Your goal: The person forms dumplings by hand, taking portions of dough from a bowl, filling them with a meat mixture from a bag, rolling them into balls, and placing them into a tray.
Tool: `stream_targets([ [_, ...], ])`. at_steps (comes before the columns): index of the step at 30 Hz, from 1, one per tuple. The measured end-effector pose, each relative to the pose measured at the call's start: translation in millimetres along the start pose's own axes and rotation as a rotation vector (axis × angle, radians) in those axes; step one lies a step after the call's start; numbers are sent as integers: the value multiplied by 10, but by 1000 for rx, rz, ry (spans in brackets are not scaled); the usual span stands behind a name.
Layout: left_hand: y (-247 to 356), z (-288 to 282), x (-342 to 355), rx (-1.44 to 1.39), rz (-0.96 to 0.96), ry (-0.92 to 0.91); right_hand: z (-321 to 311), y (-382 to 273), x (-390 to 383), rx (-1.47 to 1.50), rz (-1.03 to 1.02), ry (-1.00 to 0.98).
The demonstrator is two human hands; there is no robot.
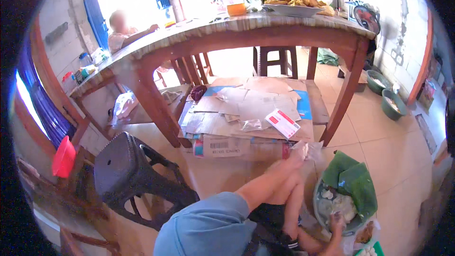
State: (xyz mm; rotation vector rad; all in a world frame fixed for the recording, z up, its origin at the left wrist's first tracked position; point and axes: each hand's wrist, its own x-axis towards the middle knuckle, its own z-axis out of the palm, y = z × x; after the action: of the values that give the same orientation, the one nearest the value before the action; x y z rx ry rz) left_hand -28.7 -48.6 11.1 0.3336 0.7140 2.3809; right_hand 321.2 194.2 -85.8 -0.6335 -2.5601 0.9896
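My left hand [298,154] is extended at the cardboard's near right edge, wrapped in or touching clear plastic; its fingers are smeared and indistinct. My right hand [337,223], fingers curled, is down in a grey-green basin [322,210] at the lower right, on the near side of a pale mound of food [344,204]; what it grips is unclear. Large green leaves [355,182] lie over the basin's back and right side. Beside it are brown food in plastic [365,232] and a green tray [379,249] with white pieces.
A wooden table [246,40] bears food and cups, with a person [118,38] at its far left. Flattened cardboard [256,104] covers a low platform underneath. A black stool [123,170] and pink basin [65,159] are at left; green tubs [393,109] stand at right.
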Motion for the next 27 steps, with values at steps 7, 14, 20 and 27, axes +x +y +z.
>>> stream_targets([
  [7, -186, 70, 78, -189, -130, 244, -103, 40, 27, -184, 103, -52],
  [14, 103, 27, -156, -77, -142, 92, 27, -272, -86, -32, 19, -3],
  [20, 76, 398, -59, -57, -148, 166, 143, 271, -11, -17, -83, 155],
  [27, 113, 39, -97, -85, -105, 194, 32, -340, -70, -30, -45, 42],
])
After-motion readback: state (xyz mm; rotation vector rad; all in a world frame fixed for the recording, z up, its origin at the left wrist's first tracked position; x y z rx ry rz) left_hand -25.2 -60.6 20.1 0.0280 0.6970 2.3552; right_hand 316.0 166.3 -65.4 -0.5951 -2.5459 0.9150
